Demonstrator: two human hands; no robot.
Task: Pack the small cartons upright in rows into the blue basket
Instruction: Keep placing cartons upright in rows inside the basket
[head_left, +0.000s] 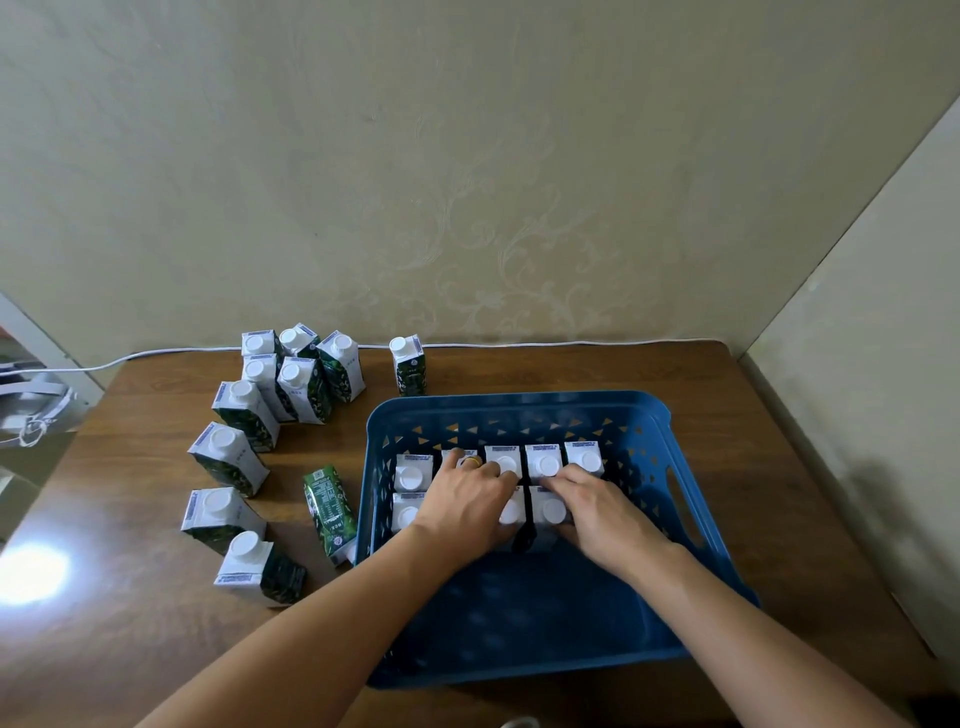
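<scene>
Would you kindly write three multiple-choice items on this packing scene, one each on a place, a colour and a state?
1. Where do the unpacked cartons mostly stand?
A. left of the basket
B. right of the basket
C. on the floor

2. What colour are the carton caps?
A. red
B. white
C. black

3. How does the carton with the green label beside the basket's left wall stand?
A. upright, cap up
B. crushed flat
C. tipped, leaning on the basket

Answers:
1 A: they cluster on the table left of the blue basket.
2 B: every visible cap is white.
3 C: its label side faces up and it rests against the wall.

Both hands, left and right, are on the packed cartons.
</scene>
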